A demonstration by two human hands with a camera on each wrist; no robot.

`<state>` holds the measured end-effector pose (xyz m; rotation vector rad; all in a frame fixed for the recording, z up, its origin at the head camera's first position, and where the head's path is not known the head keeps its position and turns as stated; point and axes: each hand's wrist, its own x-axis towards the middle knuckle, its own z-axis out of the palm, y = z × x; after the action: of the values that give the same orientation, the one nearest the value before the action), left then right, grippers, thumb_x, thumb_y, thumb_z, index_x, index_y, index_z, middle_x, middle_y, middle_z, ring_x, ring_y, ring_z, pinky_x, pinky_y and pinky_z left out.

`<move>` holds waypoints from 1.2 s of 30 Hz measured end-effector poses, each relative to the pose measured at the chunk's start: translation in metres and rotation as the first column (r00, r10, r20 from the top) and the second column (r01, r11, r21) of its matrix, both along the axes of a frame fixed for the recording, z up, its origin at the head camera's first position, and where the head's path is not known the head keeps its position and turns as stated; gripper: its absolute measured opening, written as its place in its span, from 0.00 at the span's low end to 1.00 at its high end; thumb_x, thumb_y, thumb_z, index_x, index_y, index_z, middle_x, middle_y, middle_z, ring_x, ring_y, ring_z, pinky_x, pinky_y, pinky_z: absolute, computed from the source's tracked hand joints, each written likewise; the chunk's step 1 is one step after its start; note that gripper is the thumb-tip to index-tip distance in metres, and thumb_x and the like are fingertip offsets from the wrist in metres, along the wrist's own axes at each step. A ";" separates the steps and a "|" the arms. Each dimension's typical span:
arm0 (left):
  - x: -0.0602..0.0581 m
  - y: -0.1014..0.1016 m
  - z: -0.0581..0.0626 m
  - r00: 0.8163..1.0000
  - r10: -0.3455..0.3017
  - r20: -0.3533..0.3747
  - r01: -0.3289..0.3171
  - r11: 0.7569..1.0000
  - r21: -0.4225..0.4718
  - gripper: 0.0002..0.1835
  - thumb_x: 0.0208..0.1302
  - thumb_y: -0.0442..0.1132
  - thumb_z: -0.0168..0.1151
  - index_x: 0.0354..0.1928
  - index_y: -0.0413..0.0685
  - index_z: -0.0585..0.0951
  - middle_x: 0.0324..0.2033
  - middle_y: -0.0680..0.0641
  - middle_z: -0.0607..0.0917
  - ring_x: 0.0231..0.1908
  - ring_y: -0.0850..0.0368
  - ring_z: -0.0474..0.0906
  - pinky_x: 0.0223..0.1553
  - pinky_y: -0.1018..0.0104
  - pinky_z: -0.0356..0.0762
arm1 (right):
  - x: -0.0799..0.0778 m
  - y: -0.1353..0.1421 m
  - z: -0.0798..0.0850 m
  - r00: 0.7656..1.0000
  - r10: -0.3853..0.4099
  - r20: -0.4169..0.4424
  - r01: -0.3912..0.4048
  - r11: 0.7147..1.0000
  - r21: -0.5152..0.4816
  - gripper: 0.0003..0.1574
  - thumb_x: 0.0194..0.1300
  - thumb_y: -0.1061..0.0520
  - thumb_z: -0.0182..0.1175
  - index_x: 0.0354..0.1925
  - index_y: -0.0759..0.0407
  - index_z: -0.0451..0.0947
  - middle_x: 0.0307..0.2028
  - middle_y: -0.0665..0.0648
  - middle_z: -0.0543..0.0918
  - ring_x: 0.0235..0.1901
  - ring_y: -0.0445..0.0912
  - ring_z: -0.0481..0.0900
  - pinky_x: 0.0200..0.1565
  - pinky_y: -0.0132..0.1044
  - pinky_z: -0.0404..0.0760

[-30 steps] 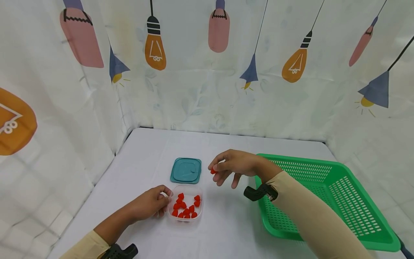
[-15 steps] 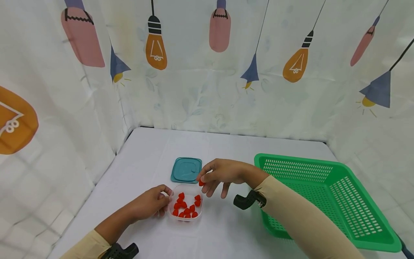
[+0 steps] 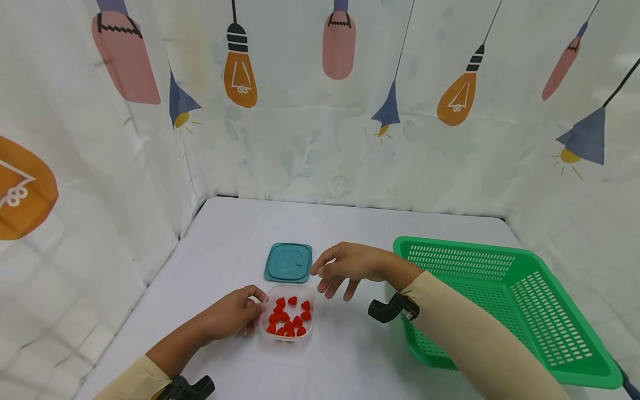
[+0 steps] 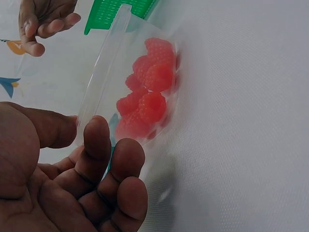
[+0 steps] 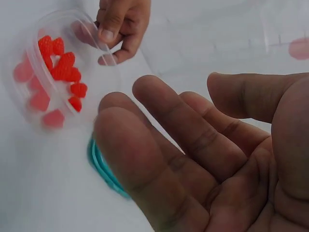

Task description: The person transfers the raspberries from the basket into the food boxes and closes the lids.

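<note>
A clear plastic container (image 3: 286, 338) stands on the table with several red raspberries (image 3: 288, 326) inside. My left hand (image 3: 235, 315) pinches the container's left rim between thumb and forefinger; the left wrist view shows this grip and the raspberries (image 4: 153, 107) through the clear wall. Above and right of the container hovers my right hand (image 3: 352, 268), holding nothing. In the right wrist view its fingers (image 5: 203, 135) are loosely extended and the thumb is apart from them. Just behind the container lies a teal square lid (image 3: 288, 262).
A large green perforated basket (image 3: 530, 300) stands at the right, partly behind the right forearm. The white table (image 3: 240, 228) is bordered by a patterned curtain (image 3: 320, 144) at the back and sides.
My right hand moved left with a raspberry, released it into the container's back part, and drew slightly back to the right. The left hand stayed on the rim.
</note>
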<state>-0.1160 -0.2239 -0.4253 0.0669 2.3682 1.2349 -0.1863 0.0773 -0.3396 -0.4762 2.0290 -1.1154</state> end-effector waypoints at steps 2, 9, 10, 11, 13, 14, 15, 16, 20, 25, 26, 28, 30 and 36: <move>0.000 0.000 0.000 1.000 0.004 0.001 -0.004 1.000 -0.002 0.15 0.71 0.39 0.63 0.56 0.45 0.74 0.27 0.44 0.82 0.28 0.50 0.78 0.31 0.60 0.78 | -0.002 0.009 0.002 1.000 -0.029 -0.006 0.029 1.000 0.000 0.13 0.75 0.53 0.59 0.54 0.50 0.83 0.41 0.56 0.89 0.40 0.53 0.89 0.34 0.50 0.87; 0.001 0.001 0.002 1.000 0.009 0.002 -0.009 1.000 -0.013 0.15 0.72 0.39 0.63 0.56 0.46 0.74 0.28 0.44 0.82 0.27 0.50 0.78 0.32 0.60 0.78 | -0.006 0.048 0.012 0.994 -0.097 -0.045 0.097 0.995 -0.011 0.16 0.77 0.52 0.57 0.58 0.52 0.81 0.44 0.57 0.89 0.44 0.53 0.88 0.37 0.50 0.86; 0.001 0.001 0.002 1.000 0.009 0.002 -0.009 1.000 -0.013 0.15 0.72 0.39 0.63 0.56 0.46 0.74 0.28 0.44 0.82 0.27 0.50 0.78 0.32 0.60 0.78 | -0.006 0.054 0.013 0.993 -0.105 -0.050 0.104 0.994 -0.012 0.17 0.77 0.52 0.57 0.58 0.52 0.81 0.45 0.58 0.89 0.44 0.53 0.88 0.38 0.51 0.86; 0.001 0.001 0.002 1.000 0.010 0.002 -0.009 1.000 -0.012 0.14 0.72 0.39 0.63 0.56 0.46 0.74 0.27 0.44 0.82 0.27 0.50 0.78 0.32 0.59 0.78 | -0.007 0.059 0.013 0.992 -0.113 -0.055 0.112 0.994 -0.015 0.17 0.77 0.51 0.57 0.59 0.52 0.81 0.45 0.58 0.88 0.44 0.53 0.88 0.38 0.51 0.86; 0.001 0.001 0.002 1.000 0.012 0.005 -0.012 1.000 -0.008 0.14 0.72 0.38 0.63 0.55 0.46 0.74 0.27 0.44 0.82 0.28 0.50 0.78 0.31 0.59 0.78 | -0.008 0.070 0.013 0.989 -0.132 -0.064 0.130 0.991 -0.029 0.17 0.77 0.52 0.57 0.59 0.53 0.81 0.46 0.60 0.88 0.45 0.54 0.88 0.37 0.51 0.86; 0.001 0.001 0.002 1.000 0.012 0.006 -0.012 1.000 -0.005 0.14 0.72 0.38 0.63 0.55 0.45 0.74 0.27 0.44 0.82 0.28 0.50 0.78 0.31 0.59 0.78 | -0.008 0.075 0.012 0.987 -0.143 -0.069 0.141 0.989 -0.039 0.17 0.77 0.52 0.57 0.59 0.54 0.81 0.47 0.61 0.88 0.45 0.54 0.88 0.37 0.51 0.85; 0.001 0.001 0.002 1.000 0.013 0.007 -0.013 1.000 -0.002 0.14 0.72 0.38 0.63 0.55 0.45 0.74 0.27 0.44 0.82 0.28 0.50 0.78 0.31 0.59 0.78 | -0.007 0.080 0.012 0.985 -0.158 -0.075 0.154 0.987 -0.046 0.17 0.77 0.53 0.57 0.59 0.54 0.81 0.47 0.62 0.88 0.45 0.55 0.88 0.37 0.51 0.85; 0.001 0.001 0.002 1.000 0.013 0.007 -0.013 1.000 0.002 0.14 0.72 0.38 0.63 0.55 0.45 0.74 0.27 0.44 0.82 0.28 0.50 0.78 0.31 0.59 0.78 | -0.007 0.085 0.012 0.982 -0.172 -0.083 0.168 0.984 -0.053 0.17 0.77 0.53 0.57 0.59 0.55 0.81 0.47 0.63 0.88 0.45 0.55 0.88 0.37 0.51 0.85; 0.001 0.001 0.001 1.000 0.009 0.005 -0.009 1.000 0.009 0.15 0.71 0.38 0.63 0.55 0.44 0.74 0.27 0.44 0.82 0.27 0.50 0.78 0.31 0.60 0.78 | -0.006 0.105 0.010 0.968 -0.226 -0.104 0.220 0.973 -0.069 0.17 0.77 0.53 0.57 0.58 0.57 0.80 0.46 0.64 0.88 0.44 0.57 0.88 0.35 0.50 0.84; 0.000 0.000 0.001 1.000 0.008 0.004 -0.008 1.000 0.006 0.15 0.71 0.39 0.64 0.56 0.44 0.74 0.27 0.44 0.82 0.28 0.50 0.78 0.31 0.59 0.78 | -0.004 0.130 0.009 0.958 -0.264 -0.113 0.259 0.964 -0.054 0.19 0.76 0.53 0.58 0.60 0.59 0.79 0.44 0.62 0.88 0.43 0.58 0.87 0.34 0.49 0.84; 0.000 0.000 0.001 1.000 0.007 0.004 -0.007 1.000 0.005 0.16 0.71 0.39 0.64 0.56 0.44 0.74 0.27 0.44 0.82 0.28 0.50 0.78 0.31 0.59 0.78 | -0.004 0.134 0.009 0.956 -0.271 -0.113 0.267 0.962 -0.051 0.19 0.76 0.52 0.58 0.60 0.59 0.79 0.44 0.62 0.88 0.43 0.58 0.87 0.34 0.48 0.84; 0.000 0.000 0.001 1.000 0.008 0.004 -0.008 1.000 0.004 0.15 0.72 0.39 0.64 0.56 0.44 0.74 0.27 0.44 0.82 0.28 0.49 0.78 0.31 0.59 0.78 | -0.003 0.143 0.009 0.952 -0.282 -0.119 0.279 0.959 -0.043 0.20 0.77 0.52 0.58 0.61 0.59 0.78 0.44 0.62 0.88 0.42 0.58 0.86 0.34 0.47 0.83; 0.000 0.001 0.001 1.000 0.006 0.003 -0.006 1.000 0.003 0.16 0.72 0.39 0.64 0.56 0.44 0.74 0.27 0.44 0.82 0.28 0.49 0.78 0.31 0.59 0.78 | -0.003 0.151 0.007 0.949 -0.294 -0.116 0.292 0.956 -0.036 0.21 0.77 0.52 0.58 0.61 0.60 0.77 0.44 0.62 0.87 0.43 0.59 0.86 0.34 0.47 0.82; 0.001 0.001 0.001 1.000 0.017 0.008 -0.017 1.000 -0.001 0.15 0.72 0.38 0.63 0.55 0.45 0.74 0.27 0.44 0.82 0.27 0.49 0.78 0.31 0.59 0.78 | -0.002 0.170 -0.001 0.942 -0.317 -0.108 0.318 0.948 -0.013 0.24 0.78 0.51 0.56 0.65 0.63 0.74 0.48 0.66 0.85 0.45 0.60 0.84 0.34 0.48 0.82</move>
<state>-0.1154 -0.2230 -0.4240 0.0416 2.3665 1.2398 -0.1882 0.2476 -0.3410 -0.2127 2.2600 -1.2977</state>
